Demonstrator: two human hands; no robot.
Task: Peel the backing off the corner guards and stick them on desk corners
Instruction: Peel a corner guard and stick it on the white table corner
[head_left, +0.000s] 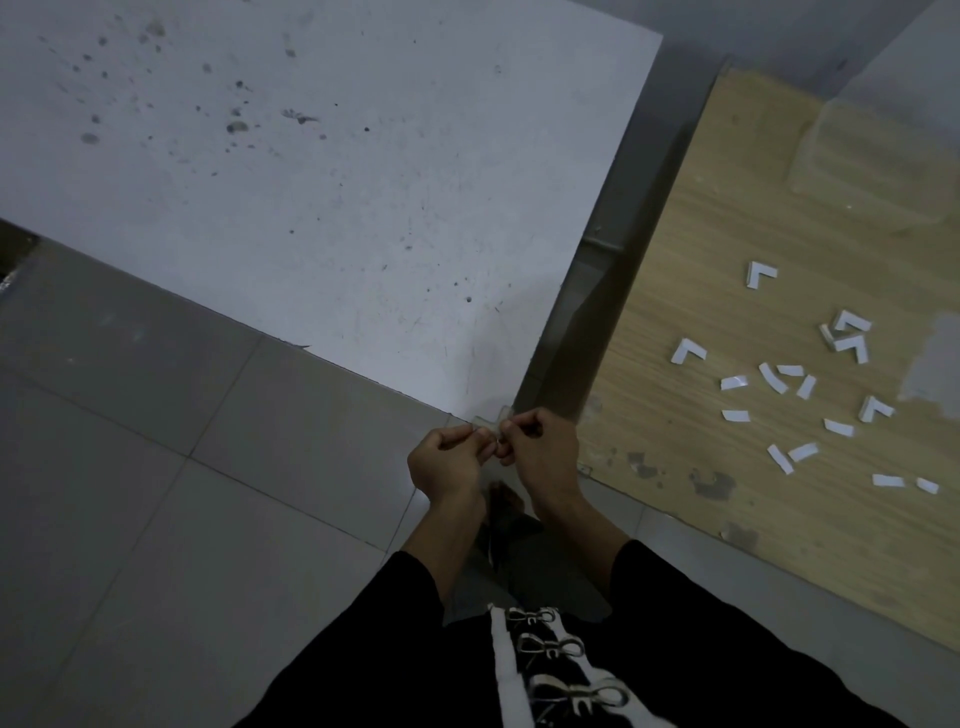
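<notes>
1. Head view, the only one supplied. The white bench (311, 208) fills the far left. Its near right corner lies just beyond the hands.
2. The guard (487, 429) is a small clear piece held between both hands at that corner. Whether it touches the bench edge cannot be confirmed, as the light is dim and the piece is transparent.
3. Left hand (447, 462): fingers curled, grip pinched on the left end of the guard.
4. Right hand (543, 449): fingers curled, grip pinched on the right end.
5. Judgement: two opposed pinches suit one hand steadying while the other works the backing. Holding it right at the corner leaves only a short move to seat it. Whether the backing is off cannot be told.
6. The wood bench (727, 312) stands right, across a grey gap. White scraps (735, 383), some L-shaped and some straight, lie scattered on it, well apart from the hands. They are judged to be peeled backings, dropped clear of the work.
7. A clear container (862, 171) sits far right on the wood bench. Its contents are not discernible.
8. The tiled floor (156, 467) lies near left, below the benches.
9. Risk, as judged: fingers touching the adhesive, or a crooked seating on the corner.
</notes>
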